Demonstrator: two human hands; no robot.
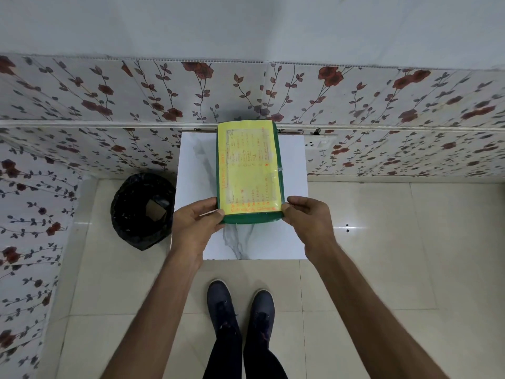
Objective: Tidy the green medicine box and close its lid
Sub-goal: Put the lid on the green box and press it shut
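The green medicine box (251, 218) lies lengthwise on a small white marble-patterned table (293, 203). Its lid is down, and a yellow sheet with orange handwriting (248, 170) covers the top. My left hand (198, 224) grips the near left corner, thumb on the yellow sheet. My right hand (308, 218) holds the near right corner, fingertips on the edge. What is inside the box is hidden.
A bin lined with a black bag (142, 210) stands on the floor just left of the table. Floral-papered walls (109, 97) rise behind and to the left. A wall socket (318, 144) sits right of the table. My two dark shoes (240, 310) are on the tiled floor below.
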